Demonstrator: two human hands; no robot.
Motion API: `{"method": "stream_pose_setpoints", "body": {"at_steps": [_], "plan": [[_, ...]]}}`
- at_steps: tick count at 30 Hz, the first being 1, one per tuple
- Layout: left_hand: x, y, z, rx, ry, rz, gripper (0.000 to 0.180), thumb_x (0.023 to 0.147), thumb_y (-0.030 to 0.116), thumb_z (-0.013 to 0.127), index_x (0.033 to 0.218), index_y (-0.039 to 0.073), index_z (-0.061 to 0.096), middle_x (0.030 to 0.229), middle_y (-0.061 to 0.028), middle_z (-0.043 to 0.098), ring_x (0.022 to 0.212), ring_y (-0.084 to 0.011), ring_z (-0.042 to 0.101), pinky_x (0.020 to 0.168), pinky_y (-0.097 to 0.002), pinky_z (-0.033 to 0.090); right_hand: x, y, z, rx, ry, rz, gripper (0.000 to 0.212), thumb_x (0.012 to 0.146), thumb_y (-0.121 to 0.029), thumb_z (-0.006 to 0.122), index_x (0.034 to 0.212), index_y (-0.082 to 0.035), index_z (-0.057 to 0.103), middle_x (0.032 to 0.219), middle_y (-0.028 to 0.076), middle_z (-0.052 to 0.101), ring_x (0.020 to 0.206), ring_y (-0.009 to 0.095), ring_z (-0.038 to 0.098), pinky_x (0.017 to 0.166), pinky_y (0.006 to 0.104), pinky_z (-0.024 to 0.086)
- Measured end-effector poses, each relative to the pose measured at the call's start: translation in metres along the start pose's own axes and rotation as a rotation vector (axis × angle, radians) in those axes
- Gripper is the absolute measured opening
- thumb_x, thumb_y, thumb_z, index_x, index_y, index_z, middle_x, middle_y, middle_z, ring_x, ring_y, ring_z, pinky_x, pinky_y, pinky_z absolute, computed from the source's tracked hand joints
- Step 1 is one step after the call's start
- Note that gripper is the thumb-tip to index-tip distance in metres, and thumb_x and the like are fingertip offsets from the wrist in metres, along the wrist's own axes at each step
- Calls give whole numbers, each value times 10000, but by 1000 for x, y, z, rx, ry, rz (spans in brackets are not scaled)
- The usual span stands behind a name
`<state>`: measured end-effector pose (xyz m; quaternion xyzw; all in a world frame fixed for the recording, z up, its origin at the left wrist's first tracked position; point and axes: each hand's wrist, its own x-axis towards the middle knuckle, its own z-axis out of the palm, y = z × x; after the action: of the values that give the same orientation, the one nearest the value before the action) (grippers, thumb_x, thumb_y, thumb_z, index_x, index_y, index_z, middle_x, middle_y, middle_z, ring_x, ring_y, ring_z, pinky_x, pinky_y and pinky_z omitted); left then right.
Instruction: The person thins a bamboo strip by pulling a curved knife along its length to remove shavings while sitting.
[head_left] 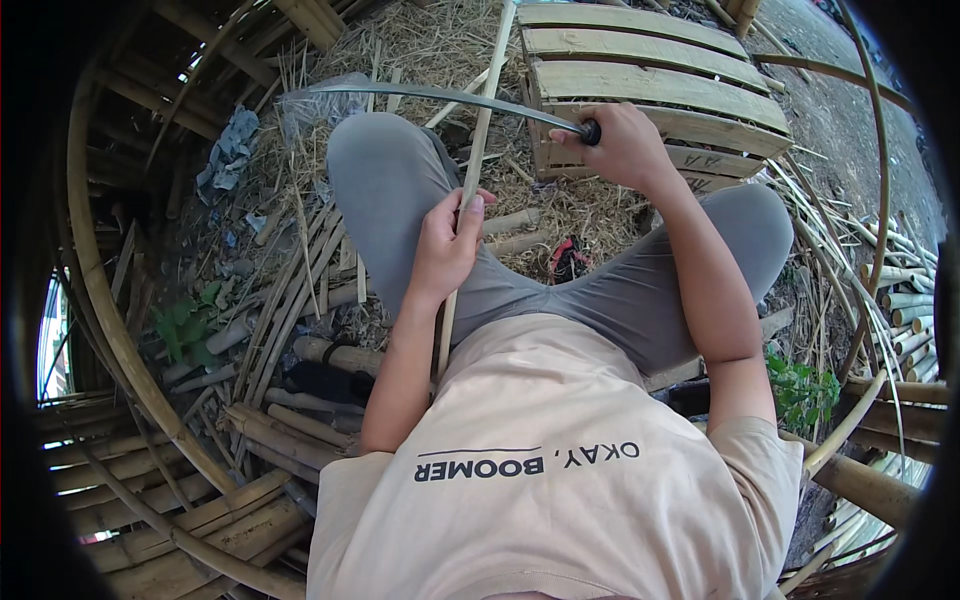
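My left hand (448, 243) is closed around a long, pale bamboo strip (485, 118), which runs from beside my waist up past the far edge of view. In my right hand (622, 147) is the black handle of a long-bladed knife (450, 95). Its thin, slightly curved blade points left and crosses the strip well above my left hand. Whether the edge touches the strip, I cannot tell. The blade's tip reaches over my left knee, close to a crumpled clear plastic sheet (312, 108).
A slatted wooden crate (650, 75) stands just beyond my right hand. Bamboo strips (300, 290) lie to my left, over straw and shavings (400, 40). Cut bamboo poles (912, 310) are stacked at the right. Curved bamboo poles (90, 255) frame the left side.
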<state>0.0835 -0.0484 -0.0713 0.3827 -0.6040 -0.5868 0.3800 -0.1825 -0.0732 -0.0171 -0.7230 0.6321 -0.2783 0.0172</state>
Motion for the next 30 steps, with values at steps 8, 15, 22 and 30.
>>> {"method": "stream_pose_setpoints", "body": {"at_steps": [8,15,22,30], "plan": [[4,-35,6,293,6,201,262,1051,294,497,1060,41,565,614,99,350,495,2,306,438,-199,239,-27,-6,2,-28,-87,74,499,827,-544,703,830,-47,746,738,177,692,789,351,688,737,459,544],[7,-29,16,151,-50,75,337,1076,317,420,1168,28,566,609,103,317,489,0,275,442,-196,243,-36,3,7,-52,-220,162,510,814,-538,722,822,-28,736,777,193,699,820,368,691,761,462,550],[5,-21,20,-90,-114,-62,442,1096,372,289,1208,32,549,608,76,330,488,-19,300,461,-195,297,-37,7,5,45,-290,227,500,814,-485,741,778,12,709,763,221,689,820,384,688,749,476,542],[8,-14,25,-448,-83,-258,352,1092,315,325,1163,40,532,636,55,371,512,-27,328,469,-190,322,-61,-3,21,277,-302,333,489,814,-463,747,785,24,713,760,236,683,790,396,681,731,474,534]]}}
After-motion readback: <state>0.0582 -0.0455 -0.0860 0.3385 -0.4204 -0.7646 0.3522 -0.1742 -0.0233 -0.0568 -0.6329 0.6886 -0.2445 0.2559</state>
